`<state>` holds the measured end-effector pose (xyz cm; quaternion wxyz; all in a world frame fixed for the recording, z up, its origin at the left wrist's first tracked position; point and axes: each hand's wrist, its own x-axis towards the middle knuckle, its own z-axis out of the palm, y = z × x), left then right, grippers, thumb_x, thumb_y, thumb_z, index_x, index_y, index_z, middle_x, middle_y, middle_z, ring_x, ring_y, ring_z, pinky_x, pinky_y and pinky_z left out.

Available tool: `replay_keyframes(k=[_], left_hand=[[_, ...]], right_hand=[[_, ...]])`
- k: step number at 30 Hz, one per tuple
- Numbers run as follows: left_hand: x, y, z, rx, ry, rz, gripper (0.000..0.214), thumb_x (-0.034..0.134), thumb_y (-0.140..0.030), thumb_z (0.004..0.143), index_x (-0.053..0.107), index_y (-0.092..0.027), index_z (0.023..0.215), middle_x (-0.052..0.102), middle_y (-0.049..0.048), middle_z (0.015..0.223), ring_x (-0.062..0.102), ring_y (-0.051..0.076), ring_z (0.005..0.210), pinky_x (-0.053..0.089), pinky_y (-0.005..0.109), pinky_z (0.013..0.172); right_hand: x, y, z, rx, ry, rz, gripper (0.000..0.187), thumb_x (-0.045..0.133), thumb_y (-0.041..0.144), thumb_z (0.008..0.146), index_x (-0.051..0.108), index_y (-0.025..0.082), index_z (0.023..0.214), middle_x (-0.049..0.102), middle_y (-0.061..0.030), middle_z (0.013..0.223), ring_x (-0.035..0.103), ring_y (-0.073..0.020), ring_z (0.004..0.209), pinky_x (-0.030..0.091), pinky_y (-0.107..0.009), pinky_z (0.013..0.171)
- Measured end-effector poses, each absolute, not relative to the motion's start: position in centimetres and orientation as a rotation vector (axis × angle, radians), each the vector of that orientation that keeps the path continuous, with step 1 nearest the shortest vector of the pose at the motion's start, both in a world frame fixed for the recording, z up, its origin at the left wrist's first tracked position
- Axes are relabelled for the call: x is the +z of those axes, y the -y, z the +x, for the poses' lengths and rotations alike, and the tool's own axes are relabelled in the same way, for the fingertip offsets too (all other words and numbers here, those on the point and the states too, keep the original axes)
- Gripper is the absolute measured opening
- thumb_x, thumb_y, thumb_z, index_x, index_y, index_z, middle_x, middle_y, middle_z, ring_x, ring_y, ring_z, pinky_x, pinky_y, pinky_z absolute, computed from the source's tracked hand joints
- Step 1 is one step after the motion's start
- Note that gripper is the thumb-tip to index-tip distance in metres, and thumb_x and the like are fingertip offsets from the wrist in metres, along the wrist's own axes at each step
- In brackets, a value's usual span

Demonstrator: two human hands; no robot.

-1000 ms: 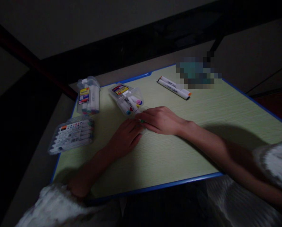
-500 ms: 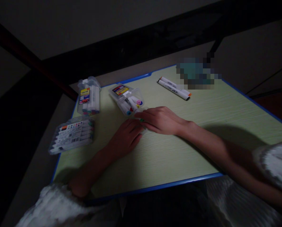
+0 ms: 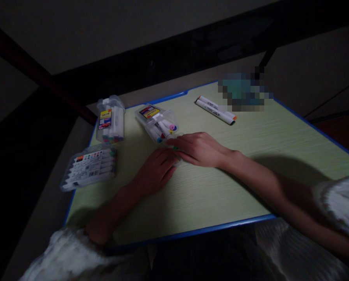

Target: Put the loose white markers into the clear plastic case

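Note:
Near the middle of the table lies an open clear plastic marker case (image 3: 147,112) with several white markers in it, their ends coloured pink, blue, red and yellow. My right hand (image 3: 200,149) has its fingers closed at the near end of the case, on a white marker (image 3: 167,134) with a green end that slants out of it. Just beside it, my left hand (image 3: 155,171) curls its fingers on a clear plastic part of the case (image 3: 178,161). The hands nearly touch, and their fingertips are partly hidden.
A second marker case (image 3: 111,121) stands upright at the back left. A third, closed case (image 3: 89,168) lies flat at the left edge. Two loose white markers (image 3: 215,112) lie side by side at the back. The light table (image 3: 215,195) has a blue rim; a blurred patch covers its far right corner.

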<state>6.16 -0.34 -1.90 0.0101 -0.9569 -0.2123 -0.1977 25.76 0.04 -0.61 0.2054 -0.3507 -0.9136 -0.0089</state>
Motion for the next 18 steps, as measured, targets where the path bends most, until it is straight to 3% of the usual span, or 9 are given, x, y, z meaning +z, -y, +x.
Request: replay_keyframes(k=[18], left_hand=[[-1.98, 0.32, 6.11, -0.615, 0.684, -3.009, 0.021, 0.042, -0.019, 0.087, 0.055, -0.011, 0.101, 0.057, 0.0115, 0.104, 0.050, 0.023, 0.102, 0.045, 0.040, 0.089]], right_hand=[[-0.63, -0.01, 25.67, -0.024, 2.552, -1.034, 0.041, 0.032, 0.029, 0.092, 0.044, 0.011, 0.127, 0.065, -0.0108, 0.095, 0.060, -0.0183, 0.082, 0.038, -0.027, 0.062]])
